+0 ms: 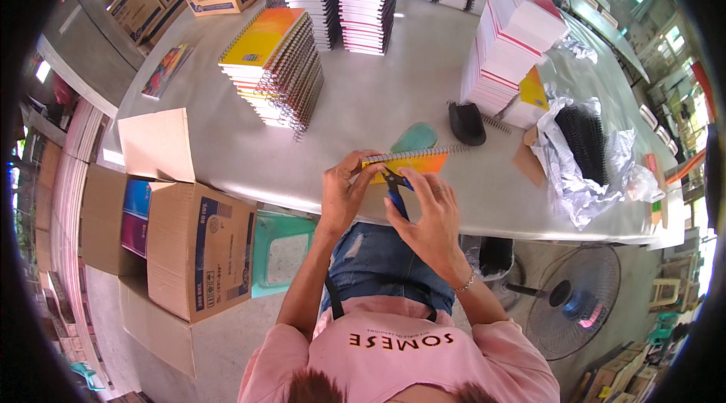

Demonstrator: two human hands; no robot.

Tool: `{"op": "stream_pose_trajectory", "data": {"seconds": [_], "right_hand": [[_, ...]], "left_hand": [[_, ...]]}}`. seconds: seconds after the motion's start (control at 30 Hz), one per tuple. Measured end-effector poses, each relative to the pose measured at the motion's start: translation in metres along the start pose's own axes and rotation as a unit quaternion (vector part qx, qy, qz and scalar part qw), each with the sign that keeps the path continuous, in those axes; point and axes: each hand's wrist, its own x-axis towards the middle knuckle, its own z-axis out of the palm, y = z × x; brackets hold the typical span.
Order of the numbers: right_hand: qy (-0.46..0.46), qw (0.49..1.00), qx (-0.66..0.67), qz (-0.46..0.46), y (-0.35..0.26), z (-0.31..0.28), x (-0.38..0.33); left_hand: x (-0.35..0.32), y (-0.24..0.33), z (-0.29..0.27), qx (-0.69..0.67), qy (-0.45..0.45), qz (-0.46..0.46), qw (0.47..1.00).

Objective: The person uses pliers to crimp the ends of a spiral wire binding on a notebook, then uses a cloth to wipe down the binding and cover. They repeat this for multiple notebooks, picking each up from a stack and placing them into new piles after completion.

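A yellow-orange spiral notebook (429,164) is held up at the table's near edge, its wire coil along the far side. My left hand (344,190) is closed on its left end, thumb and fingers pinching near the coil. In my right hand (432,215) is a pair of blue-handled pliers (396,202), its dark jaws pointing at the notebook's left part beside my left fingertips. What lies between the jaws is too small to tell. Just beyond the notebook lie a teal flat piece (416,136) and a black rounded object (467,124).
Spiral notebooks are stacked at the left (274,48), with taller stacks (367,2) behind. Unbound paper blocks (503,51) rise at right, beside black coils (581,142) in crumpled wrapping. An open cardboard box (200,252) stands at my left, a fan (573,301) at my lower right.
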Motion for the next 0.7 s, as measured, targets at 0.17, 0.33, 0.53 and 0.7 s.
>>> {"op": "stream_pose_trajectory", "data": {"seconds": [0.17, 0.33, 0.53, 0.7], "right_hand": [[0.016, 0.999, 0.010, -0.028, -0.003, 0.012, 0.001], [0.008, 0.999, 0.006, -0.033, -0.003, 0.011, 0.001], [0.000, 1.000, -0.008, -0.030, -0.008, 0.007, 0.000], [-0.009, 1.000, 0.013, -0.010, -0.008, 0.008, -0.001]], "left_hand": [[-0.006, 0.009, 0.000, 0.022, 0.020, 0.007, 1.000], [-0.009, 0.011, -0.002, 0.062, 0.032, 0.011, 0.997], [-0.011, 0.011, -0.002, 0.084, 0.037, 0.008, 0.996], [-0.012, 0.014, -0.002, 0.112, 0.032, 0.010, 0.993]]}}
